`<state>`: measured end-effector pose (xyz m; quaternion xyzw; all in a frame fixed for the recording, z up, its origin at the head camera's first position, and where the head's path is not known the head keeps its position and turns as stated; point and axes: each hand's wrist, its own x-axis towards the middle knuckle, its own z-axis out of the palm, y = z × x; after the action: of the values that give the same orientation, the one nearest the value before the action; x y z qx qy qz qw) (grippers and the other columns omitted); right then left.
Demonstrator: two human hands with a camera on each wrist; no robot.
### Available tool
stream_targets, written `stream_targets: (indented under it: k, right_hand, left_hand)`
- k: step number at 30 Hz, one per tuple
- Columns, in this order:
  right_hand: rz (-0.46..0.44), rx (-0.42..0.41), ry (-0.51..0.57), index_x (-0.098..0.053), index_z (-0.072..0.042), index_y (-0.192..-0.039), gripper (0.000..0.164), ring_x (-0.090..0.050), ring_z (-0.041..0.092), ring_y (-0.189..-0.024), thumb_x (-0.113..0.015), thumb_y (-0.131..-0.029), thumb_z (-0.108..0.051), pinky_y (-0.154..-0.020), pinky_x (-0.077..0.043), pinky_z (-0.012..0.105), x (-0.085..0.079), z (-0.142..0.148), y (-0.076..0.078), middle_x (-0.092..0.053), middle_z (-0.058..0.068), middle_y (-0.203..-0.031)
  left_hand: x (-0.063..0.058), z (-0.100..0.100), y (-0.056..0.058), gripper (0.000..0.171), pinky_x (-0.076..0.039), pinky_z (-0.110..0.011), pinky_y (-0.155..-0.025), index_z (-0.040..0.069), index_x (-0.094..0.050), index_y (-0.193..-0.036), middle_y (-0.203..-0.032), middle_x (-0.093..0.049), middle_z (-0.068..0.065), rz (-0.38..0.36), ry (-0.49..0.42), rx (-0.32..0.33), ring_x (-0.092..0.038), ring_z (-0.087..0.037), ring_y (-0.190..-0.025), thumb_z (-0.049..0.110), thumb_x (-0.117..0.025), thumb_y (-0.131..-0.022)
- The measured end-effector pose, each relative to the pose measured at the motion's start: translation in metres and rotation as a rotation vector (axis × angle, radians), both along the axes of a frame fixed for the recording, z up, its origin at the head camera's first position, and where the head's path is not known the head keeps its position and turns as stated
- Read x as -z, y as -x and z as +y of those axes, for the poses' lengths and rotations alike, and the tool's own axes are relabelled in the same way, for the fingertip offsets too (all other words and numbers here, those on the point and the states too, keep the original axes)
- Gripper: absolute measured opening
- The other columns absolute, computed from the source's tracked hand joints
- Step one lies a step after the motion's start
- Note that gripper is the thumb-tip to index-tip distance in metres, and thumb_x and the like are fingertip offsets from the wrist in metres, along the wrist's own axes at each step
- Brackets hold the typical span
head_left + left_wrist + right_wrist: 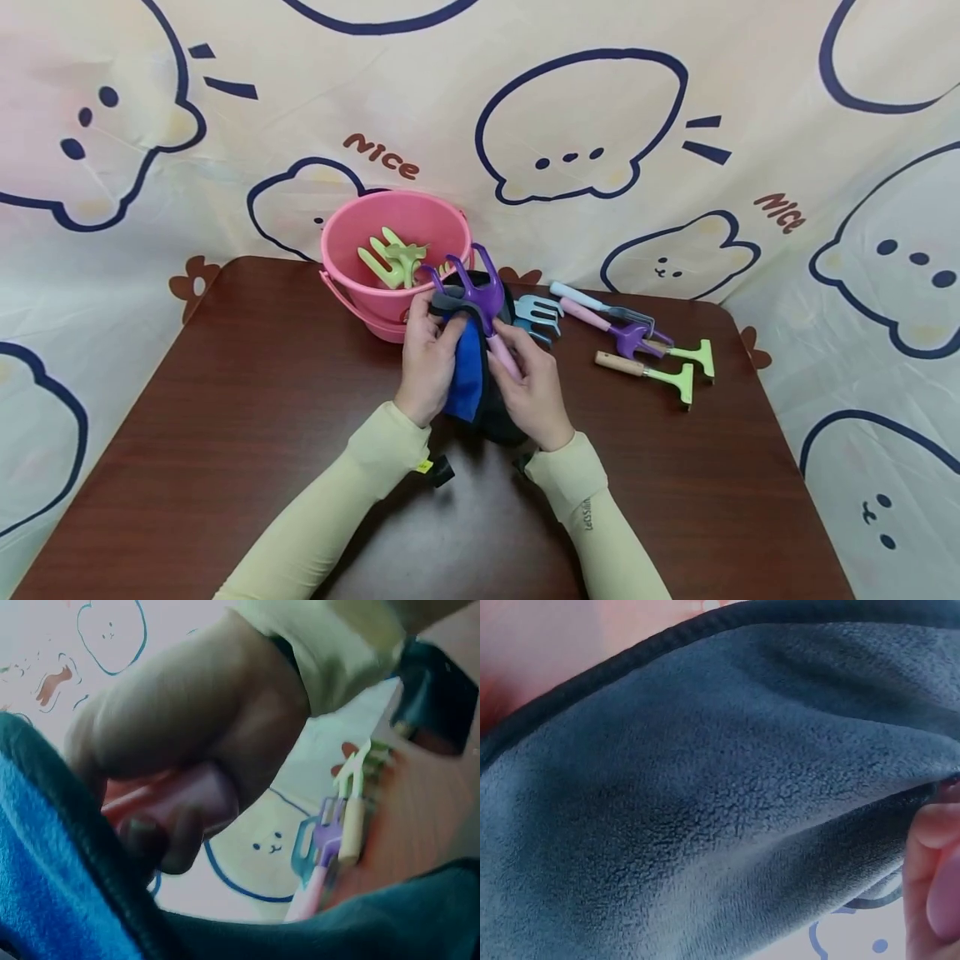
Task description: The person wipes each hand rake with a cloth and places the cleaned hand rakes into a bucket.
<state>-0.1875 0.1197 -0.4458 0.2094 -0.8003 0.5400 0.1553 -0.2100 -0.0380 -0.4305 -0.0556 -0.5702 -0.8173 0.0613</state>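
Note:
My right hand [534, 387] grips the pink handle of a small purple hand rake [489, 298], its prongs pointing up and away. The left hand [426, 371] pinches a blue and grey cloth [467, 375] with black edging beside the rake's head. Part of this cloth hangs down between both hands. In the left wrist view, the handle end [206, 796] pokes out of the curled right fingers. Grey fleecy cloth [667, 787] fills most of the right wrist view and hides the rake's head there.
Behind the left hand stands a pink bucket [337, 287] with light green garden tools [390, 265] inside. Blue rakes [538, 310] lie just beyond the cloth. To the right lie a blue-handled fork [577, 296], another purple tool [632, 340] and two green rakes [675, 377] on the brown table [262, 400].

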Motion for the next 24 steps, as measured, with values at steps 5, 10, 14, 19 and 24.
stream_targets:
  k: [5, 10, 14, 19, 24]
  right_hand:
    - [-0.077, -0.034, 0.042, -0.058, -0.005, -0.143, 0.045, -0.068, 0.027, -0.083, -0.067, -0.099, -0.002, -0.064, -0.061, 0.03, -0.002, 0.003, -0.001, -0.069, 0.019, -0.127]
    - [-0.121, -0.046, 0.045, -0.058, -0.007, -0.145, 0.046, -0.068, 0.027, -0.085, -0.067, -0.1, -0.003, -0.059, -0.059, 0.028, -0.003, 0.005, -0.001, -0.069, 0.018, -0.127]
    - [-0.16, -0.056, 0.05, -0.059, -0.009, -0.145, 0.046, -0.066, 0.027, -0.081, -0.068, -0.099, -0.005, -0.058, -0.059, 0.029, -0.006, 0.007, -0.001, -0.07, 0.017, -0.123]
    - [-0.207, -0.07, 0.036, -0.058, -0.012, -0.145, 0.047, -0.065, 0.026, -0.076, -0.068, -0.099, -0.007, -0.058, -0.059, 0.03, -0.008, 0.008, -0.002, -0.071, 0.014, -0.121]
    - [-0.22, -0.081, -0.004, -0.06, -0.014, -0.144, 0.045, -0.065, 0.024, -0.076, -0.068, -0.1, -0.009, -0.057, -0.059, 0.032, -0.009, 0.01, -0.002, -0.072, 0.011, -0.12]
  left_hand:
    - [0.0, -0.003, 0.0, 0.04, -0.035, -0.043, -0.123, 0.01, -0.041, -0.145, -0.151, -0.056, 0.0, 0.047, 0.103, -0.027, -0.055, -0.016, -0.139, 0.005, -0.051, -0.107]
    - [0.003, -0.003, 0.001, 0.036, -0.038, -0.044, -0.121, 0.006, -0.041, -0.143, -0.151, -0.053, -0.006, 0.114, 0.198, -0.094, -0.053, -0.018, -0.141, 0.006, -0.049, -0.108]
    - [0.003, -0.003, 0.001, 0.034, -0.039, -0.044, -0.121, 0.005, -0.04, -0.143, -0.151, -0.053, -0.007, 0.121, 0.219, -0.113, -0.053, -0.019, -0.141, 0.007, -0.048, -0.109]
    - [0.005, -0.005, 0.004, 0.03, -0.038, -0.044, -0.121, 0.004, -0.042, -0.139, -0.15, -0.053, -0.007, 0.109, 0.236, -0.175, -0.052, -0.018, -0.14, 0.011, -0.046, -0.11]
    - [0.009, -0.012, 0.014, 0.028, -0.041, -0.043, -0.118, 0.001, -0.046, -0.135, -0.143, -0.056, -0.009, 0.123, 0.233, -0.254, -0.053, -0.018, -0.133, 0.011, -0.047, -0.11]
